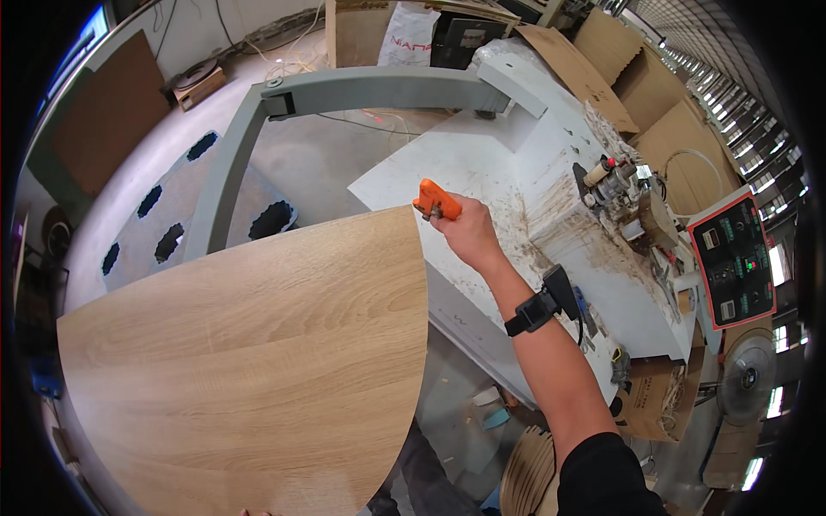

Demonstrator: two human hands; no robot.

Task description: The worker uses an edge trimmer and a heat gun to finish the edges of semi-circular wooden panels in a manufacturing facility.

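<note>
We have the orange tool point(440, 199) at the far right corner of the wood-grain panel point(258, 361), grasped in our right hand point(469, 228), while our left hand point(245, 513) barely shows at the near edge, its hold impossible to tell.

We are in a woodworking workshop or factory hall: we see a big white machine point(551, 138) streaked with brown grime point(555, 206), a red-edged control panel point(731, 249) with a green light point(751, 266), a coil of wood-coloured strip point(527, 469), a wide wood-grain board point(249, 361), piled cardboard point(680, 142), and a long roof point(697, 43) running back above rows of bright panes point(779, 265).
</note>
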